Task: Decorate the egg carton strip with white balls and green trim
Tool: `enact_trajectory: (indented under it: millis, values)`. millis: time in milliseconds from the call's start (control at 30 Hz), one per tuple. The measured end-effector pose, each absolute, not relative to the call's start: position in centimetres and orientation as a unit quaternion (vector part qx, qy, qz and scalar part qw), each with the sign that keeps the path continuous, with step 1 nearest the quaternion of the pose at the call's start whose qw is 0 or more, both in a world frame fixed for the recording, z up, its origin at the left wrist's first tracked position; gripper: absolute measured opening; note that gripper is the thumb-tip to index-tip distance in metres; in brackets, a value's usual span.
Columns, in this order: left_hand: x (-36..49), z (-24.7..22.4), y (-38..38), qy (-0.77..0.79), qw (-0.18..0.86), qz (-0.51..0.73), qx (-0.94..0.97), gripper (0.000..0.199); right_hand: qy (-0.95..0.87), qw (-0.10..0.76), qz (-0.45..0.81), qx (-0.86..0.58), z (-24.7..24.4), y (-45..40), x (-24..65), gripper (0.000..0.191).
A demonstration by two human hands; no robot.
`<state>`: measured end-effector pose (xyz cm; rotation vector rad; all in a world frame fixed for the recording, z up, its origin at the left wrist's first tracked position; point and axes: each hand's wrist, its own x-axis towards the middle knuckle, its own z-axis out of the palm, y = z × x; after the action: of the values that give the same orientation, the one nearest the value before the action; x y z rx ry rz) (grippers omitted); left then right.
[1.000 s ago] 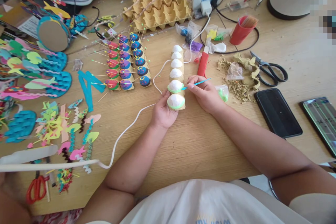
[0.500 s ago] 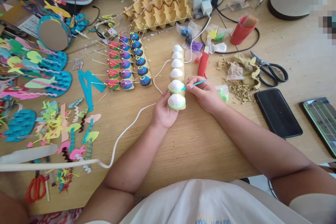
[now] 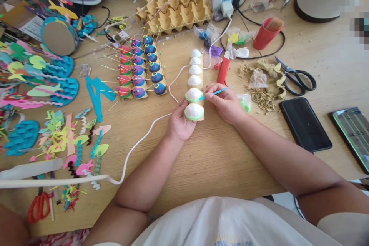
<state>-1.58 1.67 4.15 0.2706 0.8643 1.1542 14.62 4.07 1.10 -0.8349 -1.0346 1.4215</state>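
Note:
My left hand [image 3: 182, 121] grips the near end of an egg carton strip [image 3: 201, 80], its fingers partly hidden beneath. White domes [image 3: 194, 80] line the strip, and the two nearest carry a light green band [image 3: 193, 118] round their lower edge. Between the fingers of my right hand [image 3: 225, 103] is a thin blue modelling tool [image 3: 217, 91]. Its tip touches the green band on the second dome from me. A bag of green clay [image 3: 245, 102] lies just right of that hand.
Painted carton strips with pins [image 3: 138, 70] stand to the left, beside blue paper strips [image 3: 99, 94]. A red cutter [image 3: 223, 70], scissors [image 3: 300, 78], a phone [image 3: 306, 123] and a red cup of sticks [image 3: 266, 34] lie right. A white cable [image 3: 135, 144] crosses the table.
The blue tool has shifted very slightly at the second dome, its outer end a little to the right. Both hands keep their hold.

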Motion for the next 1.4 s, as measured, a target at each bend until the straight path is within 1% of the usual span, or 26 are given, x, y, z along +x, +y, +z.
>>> enact_trajectory:
  millis: [233, 433, 633, 900, 1067, 1400]
  values:
    - [-1.48, 4.46, 1.68, 0.41, 0.738, 0.521, 0.125, 0.028, -0.435, 0.563, 0.602, -0.364, 1.17, 4.1, 14.72, 0.041]
    - [-1.45, 4.53, 1.66, 0.394, 0.746, 0.526, 0.109, 0.036, -0.415, 0.57, 0.605, -0.369, 1.03, 4.18, 14.56, 0.043]
    - [-1.61, 4.24, 1.59, 0.398, 0.744, 0.522, 0.125, 0.029, -0.41, 0.564, 0.614, -0.371, 1.07, 4.22, 14.52, 0.043]
    - [-1.55, 4.31, 1.59, 0.387, 0.748, 0.526, 0.121, 0.038, -0.393, 0.564, 0.632, -0.357, 1.31, 4.07, 14.61, 0.042]
    - [-1.55, 4.34, 1.6, 0.393, 0.744, 0.527, 0.115, 0.031, -0.398, 0.562, 0.628, -0.363, 1.22, 4.15, 14.6, 0.044]
    - [-1.43, 4.49, 1.69, 0.398, 0.743, 0.524, 0.124, 0.026, -0.406, 0.555, 0.629, -0.363, 1.15, 4.17, 14.67, 0.043]
